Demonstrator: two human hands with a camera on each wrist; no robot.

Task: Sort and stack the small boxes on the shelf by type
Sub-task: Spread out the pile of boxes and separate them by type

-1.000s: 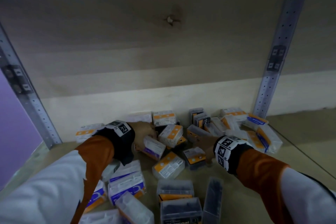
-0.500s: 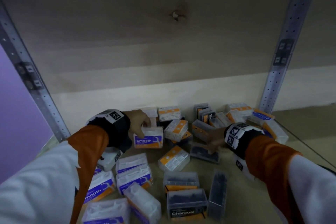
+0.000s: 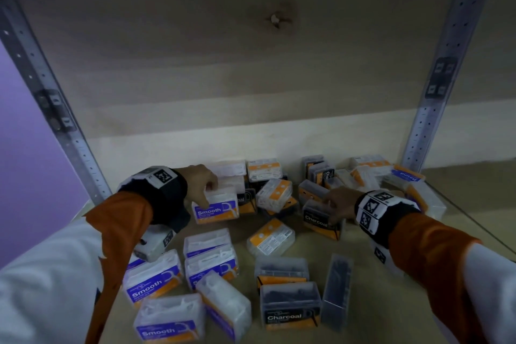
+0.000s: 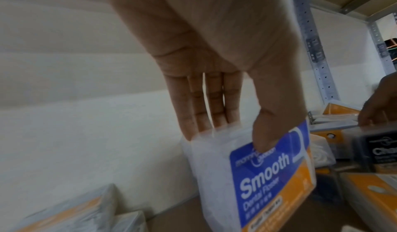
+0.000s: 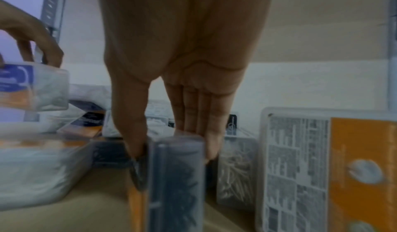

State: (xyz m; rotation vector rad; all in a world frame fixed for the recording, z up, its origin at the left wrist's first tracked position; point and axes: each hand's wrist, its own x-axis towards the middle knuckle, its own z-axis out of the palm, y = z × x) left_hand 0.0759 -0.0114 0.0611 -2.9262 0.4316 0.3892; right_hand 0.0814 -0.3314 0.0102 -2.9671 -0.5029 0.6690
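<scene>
Small clear boxes of floss picks lie scattered on the wooden shelf (image 3: 312, 254). My left hand (image 3: 206, 190) (image 4: 232, 137) pinches a white-filled box with a blue "Smooth" label (image 3: 216, 208) (image 4: 268, 176), thumb on the label and fingers behind it, held just above the shelf at centre left. My right hand (image 3: 333, 200) (image 5: 174, 144) pinches a dark "Charcoal" box (image 3: 321, 221) (image 5: 176, 176) by its two faces, held upright at centre right. Both boxes are blurred in the wrist views.
Several Smooth boxes (image 3: 152, 279) lie grouped at front left, and Charcoal boxes (image 3: 290, 306) at front centre. A mixed pile (image 3: 268, 173) lies against the back panel. Metal posts (image 3: 435, 92) (image 3: 47, 98) stand at each side.
My left hand has lifted the Smooth box out of the pile and turned its label forward. My right hand has taken hold of the Charcoal box and stood it upright.
</scene>
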